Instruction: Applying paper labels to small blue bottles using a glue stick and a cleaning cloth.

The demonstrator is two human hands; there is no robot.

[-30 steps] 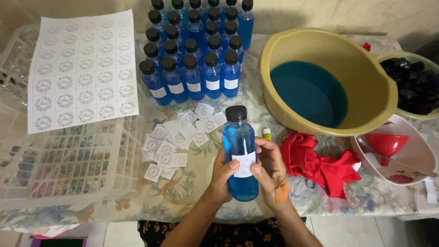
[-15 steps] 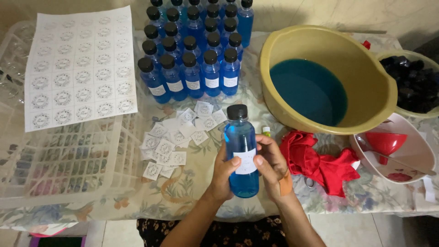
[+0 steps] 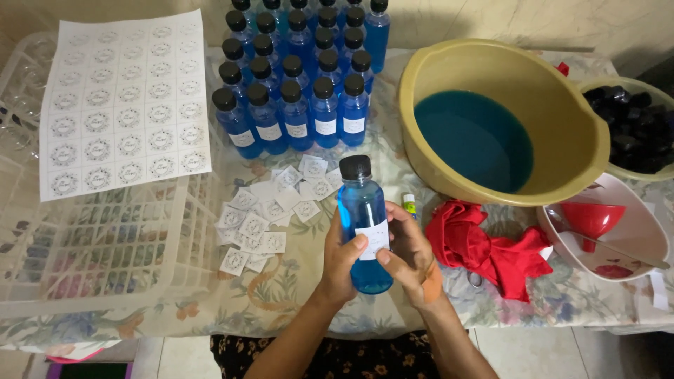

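Note:
I hold a clear plastic bottle (image 3: 361, 210) of blue liquid with a black cap upright above the table's near edge. My left hand (image 3: 342, 264) wraps its left side, and my right hand (image 3: 409, 257) grips its right side. Both thumbs press on a small white square label (image 3: 374, 238) on the bottle's front. Loose cut white labels (image 3: 270, 208) lie scattered on the flowered tablecloth just left of the bottle. A small glue stick (image 3: 409, 204) stands right behind my right hand.
Several capped blue bottles (image 3: 298, 77) stand in rows at the back. A printed label sheet (image 3: 126, 102) lies on a white plastic crate (image 3: 91, 245) at left. A yellow basin (image 3: 502, 119) of blue liquid, a red cloth (image 3: 484, 249), a red funnel (image 3: 591, 219) in a white bowl and a bowl of black caps (image 3: 635, 130) sit at right.
The bottle has shifted slightly up and to the left in my hands. My thumbs have moved over the label, pressing it onto the bottle.

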